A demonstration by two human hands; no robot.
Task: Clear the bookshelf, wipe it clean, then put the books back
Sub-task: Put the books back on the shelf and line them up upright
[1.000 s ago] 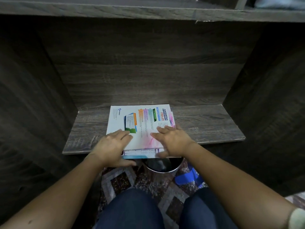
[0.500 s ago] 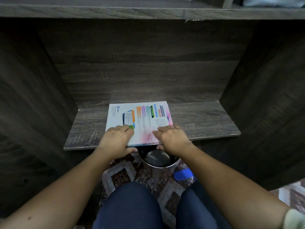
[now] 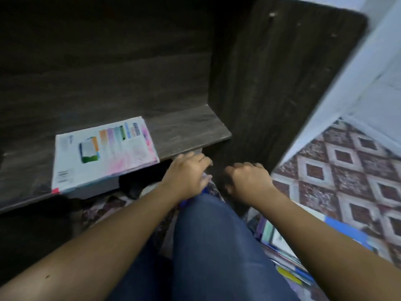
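Observation:
A white book (image 3: pixel 104 153) with a colourful printed cover lies flat on the dark wooden shelf board (image 3: pixel 186 129), its near edge at the board's front. Neither hand is on it. My left hand (image 3: pixel 186 173) hovers just off the shelf's front right corner, fingers relaxed and pointing right. Next to it, my right hand (image 3: pixel 247 181) hangs in front of the shelf's dark side panel (image 3: pixel 271 83) with loosely curled fingers and nothing in it. A pile of several books (image 3: pixel 282 253) lies on the floor at the lower right, partly hidden by my right forearm.
My knee in blue jeans (image 3: pixel 217 235) fills the lower middle. Patterned floor (image 3: pixel 347 170) spreads to the right, beside a pale wall (image 3: pixel 368 61). A pale rim of some container (image 3: pixel 147 190) shows under the shelf. The image is blurred by motion.
Both hands have left the book and swung right, off the shelf. The view has turned right, bringing the floor and the pile of books into sight.

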